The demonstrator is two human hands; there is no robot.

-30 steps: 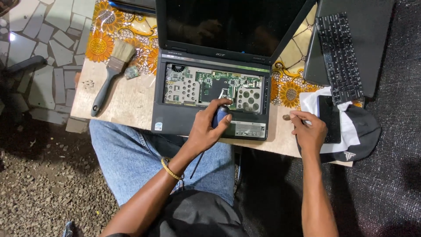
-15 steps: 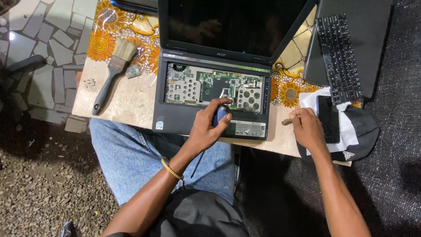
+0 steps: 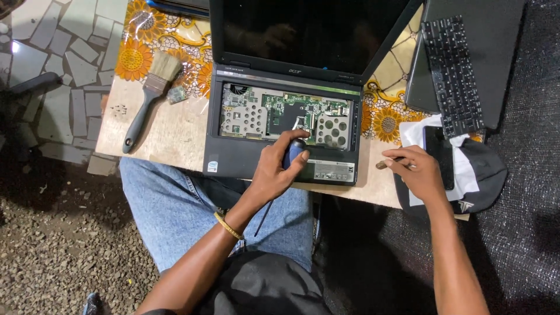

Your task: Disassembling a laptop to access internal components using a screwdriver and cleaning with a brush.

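Screwdriver (image 3: pixel 293 153), blue handle, over opened laptop (image 3: pixel 286 116) near edge, left hand (image 3: pixel 274 169) fingers clamped on it. Right hand (image 3: pixel 417 169) fingers pinch small part on table (image 3: pixel 181 134). Keep driver vertical, press lightly.

My right hand (image 3: pixel 421 173) shifts a bit left along the bench (image 3: pixel 175 134) edge, off the white cloth (image 3: pixel 417 131) toward the laptop (image 3: pixel 233 157). Its fingertips (image 3: pixel 392 163) now pinch a small dark piece (image 3: pixel 380 165), more visible than before. Forearm angle swings slightly.
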